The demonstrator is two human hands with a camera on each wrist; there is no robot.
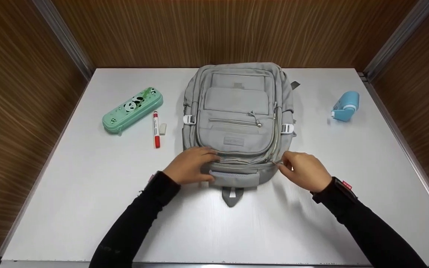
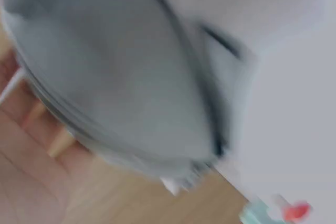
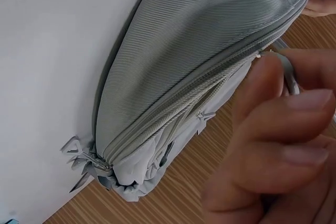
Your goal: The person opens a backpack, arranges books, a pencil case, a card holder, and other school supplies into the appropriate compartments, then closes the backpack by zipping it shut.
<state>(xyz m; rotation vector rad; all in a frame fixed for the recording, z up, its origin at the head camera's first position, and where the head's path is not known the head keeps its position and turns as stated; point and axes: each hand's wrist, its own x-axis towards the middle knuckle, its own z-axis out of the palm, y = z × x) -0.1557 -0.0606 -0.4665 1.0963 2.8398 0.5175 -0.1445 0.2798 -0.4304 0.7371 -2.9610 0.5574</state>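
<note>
Gray backpack (image 1: 237, 100), its label (image 1: 233, 141) illegible

Black sleeves (image 1: 132, 223) are worn with a dark right wristband (image 1: 344, 191) bearing a red tag (image 1: 347, 184).

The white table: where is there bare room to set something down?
Between the backpack and the blue object, and in front between the black sleeves. Crowded: left of the backpack, with pencil case, marker and white block.

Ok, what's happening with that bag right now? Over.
Right hand pinching zipper pull; left hand touching bag. Bag lying front up. Nothing seen in the way; pencil case and marker off to the left.
</note>
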